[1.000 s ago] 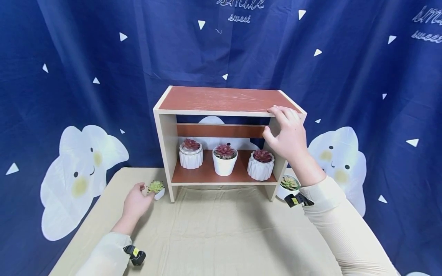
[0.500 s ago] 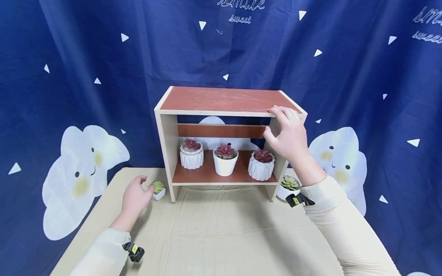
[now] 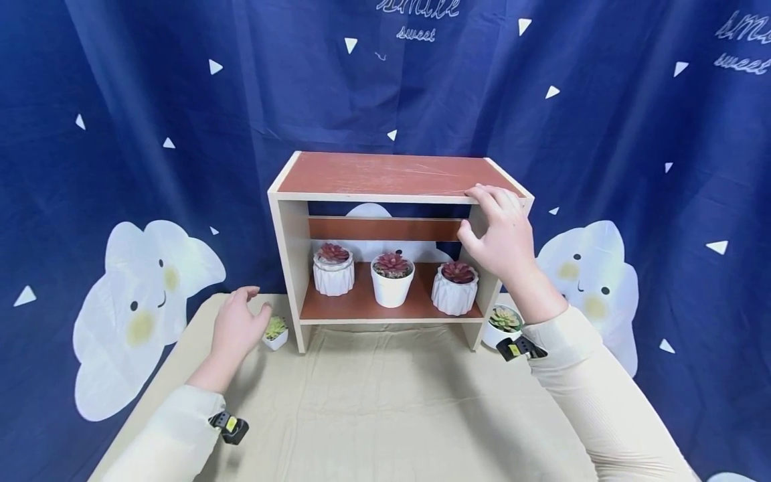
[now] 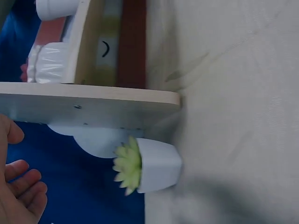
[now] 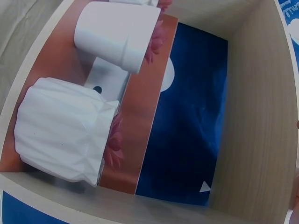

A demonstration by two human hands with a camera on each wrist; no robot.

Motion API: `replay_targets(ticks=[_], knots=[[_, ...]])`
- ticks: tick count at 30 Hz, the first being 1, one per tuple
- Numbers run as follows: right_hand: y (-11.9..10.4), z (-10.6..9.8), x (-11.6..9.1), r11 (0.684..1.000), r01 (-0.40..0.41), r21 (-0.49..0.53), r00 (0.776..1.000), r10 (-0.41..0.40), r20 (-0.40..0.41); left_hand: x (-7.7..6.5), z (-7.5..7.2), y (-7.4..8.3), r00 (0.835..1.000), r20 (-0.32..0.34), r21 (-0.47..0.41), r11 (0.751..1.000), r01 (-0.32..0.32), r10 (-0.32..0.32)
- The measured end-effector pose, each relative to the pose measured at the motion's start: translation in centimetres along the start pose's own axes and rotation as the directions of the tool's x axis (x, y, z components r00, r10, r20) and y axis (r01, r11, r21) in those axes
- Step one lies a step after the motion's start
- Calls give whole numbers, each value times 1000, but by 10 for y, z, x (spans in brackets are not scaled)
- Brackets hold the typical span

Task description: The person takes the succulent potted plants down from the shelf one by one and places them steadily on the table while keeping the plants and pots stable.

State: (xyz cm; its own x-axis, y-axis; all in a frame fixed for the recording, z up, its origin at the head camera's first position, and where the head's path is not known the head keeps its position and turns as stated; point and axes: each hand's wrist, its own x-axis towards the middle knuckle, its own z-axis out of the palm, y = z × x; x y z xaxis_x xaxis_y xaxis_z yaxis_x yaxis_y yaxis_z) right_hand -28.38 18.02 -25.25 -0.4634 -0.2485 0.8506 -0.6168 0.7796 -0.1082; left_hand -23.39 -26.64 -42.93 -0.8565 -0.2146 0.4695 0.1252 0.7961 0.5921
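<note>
In the head view, my left hand [image 3: 239,325] hovers over the table's left side, thumb and fingers spread, holding nothing. Just right of it stands a small green succulent [image 3: 276,327] in a white pot, apart from the hand. The left wrist view shows this potted succulent [image 4: 161,165] beside the shelf's side panel. My right hand [image 3: 502,234] rests its fingers on the front top edge of a brown-topped wooden shelf [image 3: 385,175], thumb held below the edge. Three red succulents in white pots, left [image 3: 333,276], middle [image 3: 391,288] and right [image 3: 454,296], stand on its lower board.
Another green succulent [image 3: 502,326] in a white pot stands right of the shelf, partly behind my right forearm. A beige cloth [image 3: 385,402] covers the table. Behind hangs a blue curtain [image 3: 385,87] with cloud faces and white triangles.
My left hand has come away from the small green succulent, drawing up and slightly left as the fingers spread. My right hand stays at the shelf's top edge.
</note>
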Motion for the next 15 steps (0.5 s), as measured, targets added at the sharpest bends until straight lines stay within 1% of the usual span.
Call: replay_targets(ticks=[7,12,15], knots=[[0,0,0,1000,-8,-1,1000,8,-1,9,-7,15,999,-14,-1,1000,-29,29],[0,0,0,1000,-7,2,1000,7,-3,17,-13,26,997,-39,-2,998,-66,66],[0,0,-1,1000,-8,-1,1000,8,-2,22,-17,33,996,-42,10,997,-77,77]])
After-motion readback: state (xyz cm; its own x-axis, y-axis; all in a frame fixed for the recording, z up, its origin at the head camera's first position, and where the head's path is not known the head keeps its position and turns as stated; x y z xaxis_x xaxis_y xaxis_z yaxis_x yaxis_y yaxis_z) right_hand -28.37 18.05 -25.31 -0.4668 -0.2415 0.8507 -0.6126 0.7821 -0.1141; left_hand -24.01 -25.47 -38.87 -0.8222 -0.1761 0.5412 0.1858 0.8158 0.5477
